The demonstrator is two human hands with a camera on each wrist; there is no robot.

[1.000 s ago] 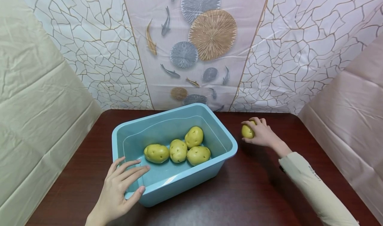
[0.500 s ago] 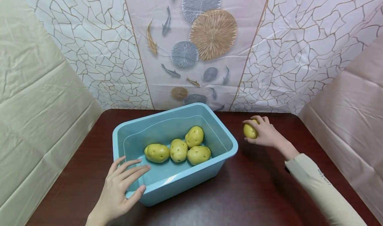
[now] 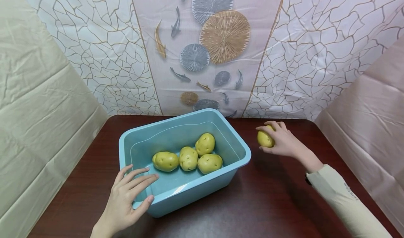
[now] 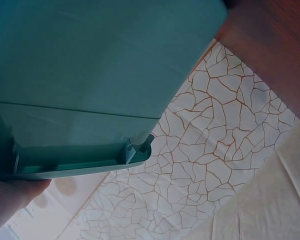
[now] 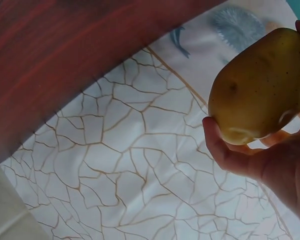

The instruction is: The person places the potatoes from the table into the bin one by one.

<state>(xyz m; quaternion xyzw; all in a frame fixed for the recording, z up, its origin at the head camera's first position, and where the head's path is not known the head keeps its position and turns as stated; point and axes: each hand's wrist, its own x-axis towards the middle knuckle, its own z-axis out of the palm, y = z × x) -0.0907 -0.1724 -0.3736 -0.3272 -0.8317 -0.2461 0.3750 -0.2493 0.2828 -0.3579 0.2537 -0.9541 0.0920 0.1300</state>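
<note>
Nearest you, your left hand (image 3: 124,203) lies on the near left corner of the one blue tub (image 3: 189,196). Its fingers (image 3: 139,180) are spread straight over the rim and the thumb rests against the outer wall, so that grip is released, not curled round anything. The tub sits on the dark tabletop (image 3: 268,203), turned at an angle, with four potatoes (image 3: 188,158) lying inside on its floor: three in a row close together and one just behind them. Counting the one in your right hand, that makes five potatoes.

Farther out and to the right, your right hand (image 3: 282,141) has its fingers curled round the fifth potato (image 3: 265,138), a grip closed on it, near the tub's right rim but apart from it.

The left wrist view shows only what the head view cannot: the underside of the tub's lip (image 4: 85,167) and its outer wall, with the edge of your hand at the lower left. The right wrist view shows the held potato (image 5: 260,85) close up, resting on the fingers (image 5: 225,150), with dark specks on its skin.

Behind the tabletop hangs a patterned backdrop (image 3: 214,41) with fish and round fans, flanked by plain sheets on both sides.
</note>
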